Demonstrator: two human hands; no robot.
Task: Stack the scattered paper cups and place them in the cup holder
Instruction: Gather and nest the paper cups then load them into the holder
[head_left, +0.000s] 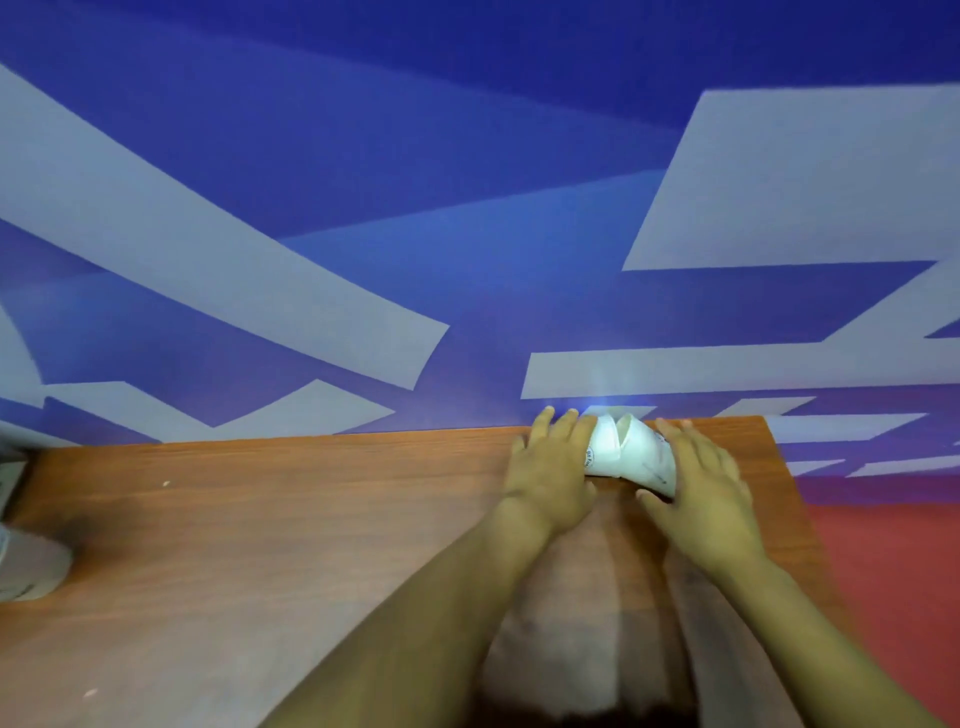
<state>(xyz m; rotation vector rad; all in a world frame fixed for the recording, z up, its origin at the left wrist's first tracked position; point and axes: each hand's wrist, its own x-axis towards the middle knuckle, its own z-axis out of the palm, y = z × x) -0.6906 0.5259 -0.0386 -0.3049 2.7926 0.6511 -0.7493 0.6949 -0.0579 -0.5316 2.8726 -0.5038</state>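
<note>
Wooden table (311, 519): left hand (550, 478), right hand (706, 493) flank white cups (631, 457).

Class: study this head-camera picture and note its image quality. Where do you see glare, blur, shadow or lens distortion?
Head view: glare washes out the paper cups between left hand and right hand, with a pale streak above; both hands look soft with blur; arm shadows fall on the wooden table; the wide lens bends the wall stripes.

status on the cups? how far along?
Early. Done: nothing seems stacked or stowed. In hand: left hand and right hand press two white cups together at the table's far edge. Left: nesting them and putting them in the holder, which I can't identify here.
</note>
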